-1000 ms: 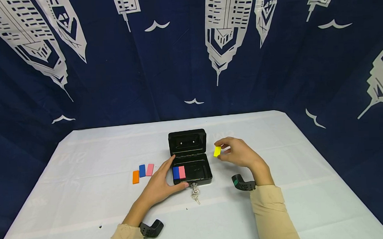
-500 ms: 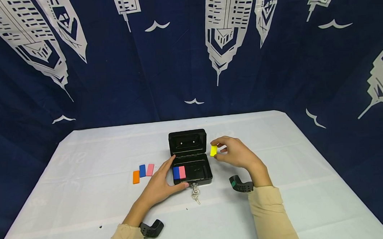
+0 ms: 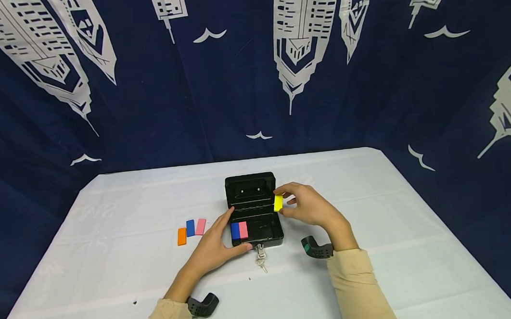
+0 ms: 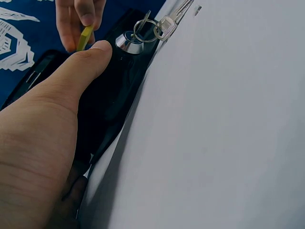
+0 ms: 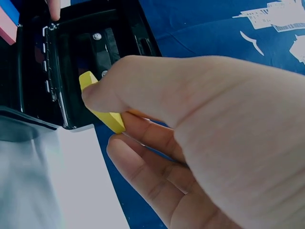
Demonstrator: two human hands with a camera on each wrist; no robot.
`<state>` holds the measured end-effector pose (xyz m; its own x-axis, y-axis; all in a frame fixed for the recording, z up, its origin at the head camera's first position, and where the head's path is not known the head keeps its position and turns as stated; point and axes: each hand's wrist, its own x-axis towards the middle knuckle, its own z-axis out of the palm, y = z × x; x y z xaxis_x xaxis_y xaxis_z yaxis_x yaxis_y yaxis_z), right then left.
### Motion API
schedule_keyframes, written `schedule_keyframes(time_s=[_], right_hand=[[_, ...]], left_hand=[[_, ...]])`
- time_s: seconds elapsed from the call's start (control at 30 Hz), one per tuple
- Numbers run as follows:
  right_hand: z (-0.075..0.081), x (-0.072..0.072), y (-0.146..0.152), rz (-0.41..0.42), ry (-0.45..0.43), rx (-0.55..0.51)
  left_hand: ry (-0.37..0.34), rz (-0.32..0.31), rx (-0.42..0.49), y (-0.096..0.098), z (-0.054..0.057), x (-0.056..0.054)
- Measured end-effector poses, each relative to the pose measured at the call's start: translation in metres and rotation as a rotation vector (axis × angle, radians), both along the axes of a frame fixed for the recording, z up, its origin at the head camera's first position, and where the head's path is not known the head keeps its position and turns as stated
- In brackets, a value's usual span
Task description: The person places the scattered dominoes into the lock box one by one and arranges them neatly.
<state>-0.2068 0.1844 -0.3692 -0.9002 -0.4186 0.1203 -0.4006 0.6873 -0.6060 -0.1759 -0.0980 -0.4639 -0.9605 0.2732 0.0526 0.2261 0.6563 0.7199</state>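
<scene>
A black metal cash box (image 3: 263,226) stands on the table with its lid (image 3: 250,189) tipped back. Inside, at its left, a blue block (image 3: 235,231) and a pink block (image 3: 243,230) lie side by side. My left hand (image 3: 212,253) grips the box at its left side, thumb on the front edge near the lock. A yellow block (image 3: 278,203) is pinched between thumb and fingers of my right hand (image 3: 307,205), beside the box's right edge near the hinge. The right wrist view shows the thumb pressing the yellow block (image 5: 102,102).
Left of the box, an orange block (image 3: 181,236), a blue block (image 3: 190,228) and a pink block (image 3: 200,226) lie on the white table (image 3: 92,264). Keys (image 3: 261,263) hang from the box's front lock. A dark blue printed cloth (image 3: 234,93) rises behind.
My right hand has moved left with the yellow block, from right of the box up to its edge. The left hand and the box have stayed put.
</scene>
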Motion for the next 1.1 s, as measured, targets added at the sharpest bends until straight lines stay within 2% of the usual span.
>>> schedule_keyframes(time_s=[0.53,1.1], right_hand=[[-0.007,0.001,-0.02,0.044,-0.045,0.035],[-0.024,-0.001,-0.04,0.134,-0.063,0.05]], left_hand=[[-0.005,0.001,0.0,0.0,0.0,0.0],[-0.001,-0.005,0.008,-0.001,-0.001,0.0]])
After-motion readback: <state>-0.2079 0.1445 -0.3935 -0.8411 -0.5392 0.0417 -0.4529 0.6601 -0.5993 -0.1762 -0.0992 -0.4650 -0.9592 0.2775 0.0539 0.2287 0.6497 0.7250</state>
